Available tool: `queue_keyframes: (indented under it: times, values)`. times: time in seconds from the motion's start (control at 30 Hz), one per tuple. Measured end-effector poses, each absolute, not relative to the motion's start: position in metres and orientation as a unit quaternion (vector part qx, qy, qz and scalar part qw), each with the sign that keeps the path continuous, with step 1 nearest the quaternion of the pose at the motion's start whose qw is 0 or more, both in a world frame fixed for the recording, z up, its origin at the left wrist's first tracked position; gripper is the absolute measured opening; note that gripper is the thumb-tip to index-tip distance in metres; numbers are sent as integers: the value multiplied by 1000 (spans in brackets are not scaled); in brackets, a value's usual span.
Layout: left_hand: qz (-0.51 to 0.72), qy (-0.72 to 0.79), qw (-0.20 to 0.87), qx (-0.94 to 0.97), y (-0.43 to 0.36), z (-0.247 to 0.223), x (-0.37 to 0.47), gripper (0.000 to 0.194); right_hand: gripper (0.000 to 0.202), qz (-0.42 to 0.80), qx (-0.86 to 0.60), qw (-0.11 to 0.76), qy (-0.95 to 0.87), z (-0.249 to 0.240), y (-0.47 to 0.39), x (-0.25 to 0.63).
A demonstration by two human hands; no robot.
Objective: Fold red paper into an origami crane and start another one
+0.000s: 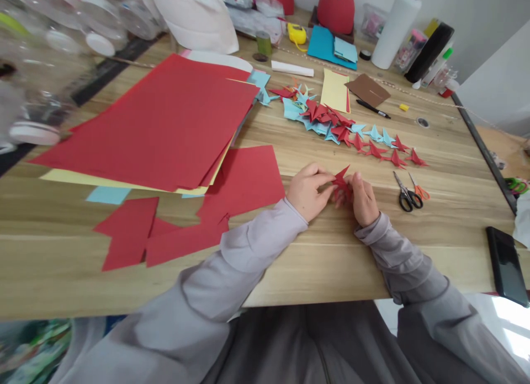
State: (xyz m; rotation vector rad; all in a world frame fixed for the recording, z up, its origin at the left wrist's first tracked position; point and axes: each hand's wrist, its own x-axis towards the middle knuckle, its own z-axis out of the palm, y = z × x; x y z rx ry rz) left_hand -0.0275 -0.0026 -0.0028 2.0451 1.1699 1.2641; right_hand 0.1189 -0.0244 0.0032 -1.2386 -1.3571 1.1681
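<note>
Between my two hands, above the wooden table (331,262), is a small folded red paper piece (341,180) with pointed tips. My left hand (309,192) pinches it from the left with thumb and fingers. On its right side, my right hand (362,198) holds it too, its thumb pointing up. Red folded paper cranes (375,150) and light blue ones (375,133) lie in rows just beyond my hands. Black-handled scissors (408,196) and orange-handled scissors (420,188) rest to the right of my right hand.
Large red sheets (165,124) are stacked at the left, with cut red pieces (132,229) nearer me. A black phone (507,265) lies at the right edge. Toward the back are a yellow tape measure (297,35), a black pen (373,108) and a white roll (396,30).
</note>
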Motion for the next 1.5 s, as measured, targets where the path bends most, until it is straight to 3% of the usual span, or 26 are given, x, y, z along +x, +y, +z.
queue_keyframes:
  times: [0.5, 0.7, 0.8, 1.0, 1.2, 1.5]
  values:
    - [480, 460, 499, 556, -7, 10, -21, 12, 67, 479, -498, 461, -557, 1, -29, 121]
    - [518, 414, 655, 364, -3, 13, -22, 32, 46, 319, -529, 575, -536, 10, -26, 125]
    - [513, 396, 691, 321, -3, 13, -22, 35, 39, 344, -515, 567, -543, 10, -23, 123]
    - [475, 387, 702, 363, -3, 10, -23, 36, 37, 454, -478, 511, -552, 7, -22, 121]
    - [451, 426, 650, 439, 1, 10, -27, 35, 37, 471, -488, 479, -558, 10, -21, 127]
    - [461, 438, 594, 492, 5, 9, -30, 24, 35, 468, -478, 497, -553, 6, -20, 126]
